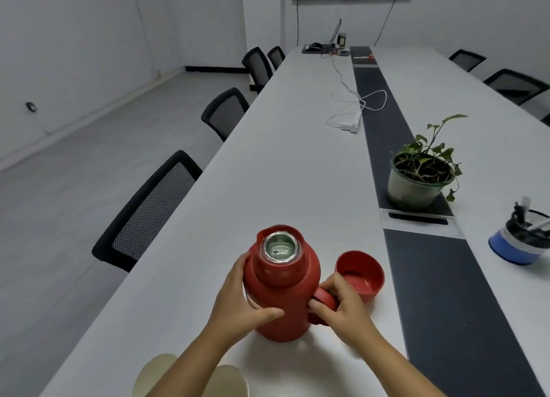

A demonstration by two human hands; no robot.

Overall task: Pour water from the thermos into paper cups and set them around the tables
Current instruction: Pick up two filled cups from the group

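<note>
Red thermos [281, 289] upright on white tabletop [268, 173], mouth uncapped, near my edge. My left hand [238, 304] wraps its body, grip grasping the side. My right hand [336, 304] has its grip clenched round the handle [326, 298]. Red lid [360, 271] lies open side up just right of the thermos, beside the dark centre strip [440, 292]. Two paper cups [190, 376] at the near edge, partly under my left forearm. Open white surface stretches ahead; plant pot [416, 185] and pen holder [523, 242] off right.
</note>
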